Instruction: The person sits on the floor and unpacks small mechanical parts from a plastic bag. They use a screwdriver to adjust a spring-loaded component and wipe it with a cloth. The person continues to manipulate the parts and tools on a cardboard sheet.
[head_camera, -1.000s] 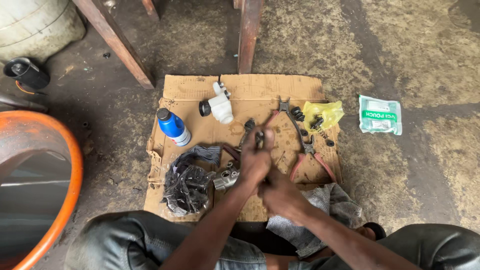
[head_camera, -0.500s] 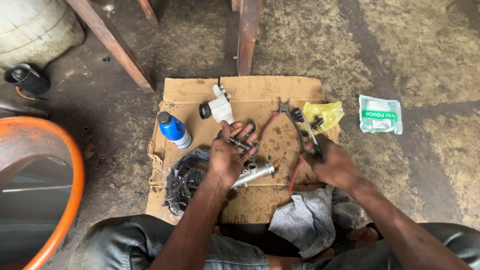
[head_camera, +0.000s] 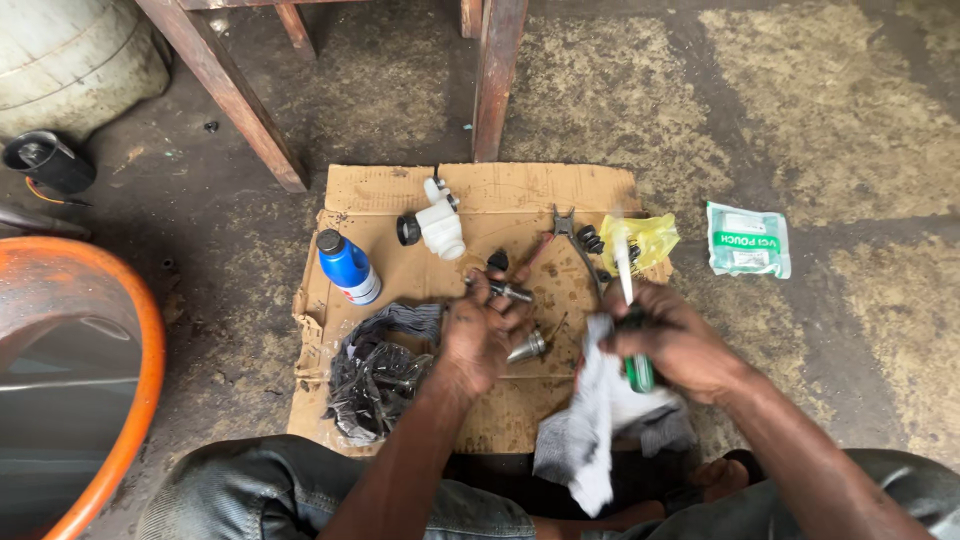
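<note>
My left hand (head_camera: 478, 335) grips a small metal cylinder part (head_camera: 505, 291) over a sheet of cardboard (head_camera: 480, 190) on the floor. My right hand (head_camera: 680, 345) holds a screwdriver with a green handle (head_camera: 637, 372), its blurred shaft (head_camera: 622, 258) pointing away from me, together with a grey-white rag (head_camera: 585, 430) that hangs down from the hand. A cone-shaped metal piece (head_camera: 527, 348) lies on the cardboard between the two hands. Red-handled pliers (head_camera: 553, 232) lie just beyond.
On the cardboard stand a blue bottle (head_camera: 348, 268), a white plastic reservoir (head_camera: 437, 222), a yellow plastic bag (head_camera: 645, 238) and a dark greasy bundle (head_camera: 380, 375). A green-and-white pouch (head_camera: 748, 240) lies on the concrete at right. Wooden legs (head_camera: 497, 75) rise behind; an orange-rimmed drum (head_camera: 120, 420) stands left.
My right hand has come back from the pliers area holding the screwdriver and the rag. My left hand stays near the middle of the cardboard with the metal part.
</note>
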